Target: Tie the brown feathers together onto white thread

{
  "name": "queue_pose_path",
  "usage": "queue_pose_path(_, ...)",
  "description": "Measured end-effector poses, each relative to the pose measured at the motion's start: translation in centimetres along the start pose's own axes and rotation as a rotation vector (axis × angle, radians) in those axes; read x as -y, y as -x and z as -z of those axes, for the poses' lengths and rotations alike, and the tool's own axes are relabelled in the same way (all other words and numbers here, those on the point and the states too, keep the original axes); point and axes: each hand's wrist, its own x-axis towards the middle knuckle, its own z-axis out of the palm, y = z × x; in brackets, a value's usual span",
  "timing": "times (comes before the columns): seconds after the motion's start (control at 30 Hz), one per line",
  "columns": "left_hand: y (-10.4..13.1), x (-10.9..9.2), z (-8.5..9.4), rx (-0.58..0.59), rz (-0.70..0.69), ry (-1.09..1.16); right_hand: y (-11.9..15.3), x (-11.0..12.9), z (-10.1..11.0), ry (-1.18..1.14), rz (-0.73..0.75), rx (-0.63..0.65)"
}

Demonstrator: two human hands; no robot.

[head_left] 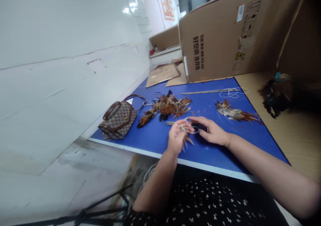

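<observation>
My left hand (176,137) is closed around a small bunch of brown and pale feathers (186,138), whose tips stick out below the fingers. Just to its right is my right hand (210,130), with thumb and fingers apart around the ring handles of metal scissors (195,130). The scissor blades point left behind my left hand; whether my right fingers grip the handles is unclear. Beyond both hands lies a larger pile of brown, black and grey feathers (170,105) on the blue table (150,149). Another feather bunch (234,113) rests to the right.
A patterned handbag (119,120) stands at the table's left end. Thin sticks (200,92) and white string (232,92) lie near the back edge. A large cardboard box (220,42) stands behind, with flat cardboard (162,75) beside it. Dark feathers (276,94) are at the right.
</observation>
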Motion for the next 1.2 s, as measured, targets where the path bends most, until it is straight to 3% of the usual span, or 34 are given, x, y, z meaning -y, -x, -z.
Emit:
queue_pose_path(0.13,-0.1,0.2,0.2,-0.054,-0.002,0.0,0.0,1.0,-0.1,-0.31,-0.223,0.094)
queue_pose_path(0.23,-0.2,0.4,0.4,-0.128,-0.005,-0.03,0.0,1.2,0.2,-0.405,-0.42,0.108)
queue_pose_path(0.37,-0.5,0.8,0.9,-0.249,-0.01,-0.047,-0.2,1.2,1.4,-0.382,-0.606,0.153)
queue_pose_path(0.57,-0.9,0.4,1.1,-0.387,0.014,0.008,0.1,0.3,4.7,-0.192,-0.704,0.214)
queue_pose_path(0.7,-0.9,0.1,1.0,-0.381,0.067,0.009,0.6,-1.4,5.3,-0.016,-0.625,0.074)
queue_pose_path(0.83,-0.8,0.3,1.1,-0.357,0.068,-0.016,0.4,-2.1,2.5,0.214,-0.304,-0.138)
queue_pose_path(0.9,-0.7,0.5,1.2,-0.343,0.06,-0.023,0.1,-2.0,0.7,0.236,-0.139,-0.107)
queue_pose_path(1.0,-0.7,0.5,1.2,-0.332,0.055,-0.024,-0.4,-1.8,-1.0,0.269,-0.035,0.021)
queue_pose_path(1.07,-0.7,0.5,1.2,-0.323,0.054,-0.023,-0.6,-1.8,-1.1,0.309,-0.053,0.116)
queue_pose_path(1.2,-0.7,0.3,0.8,-0.29,0.072,-0.004,-0.8,-1.3,0.4,0.446,-0.249,0.249)
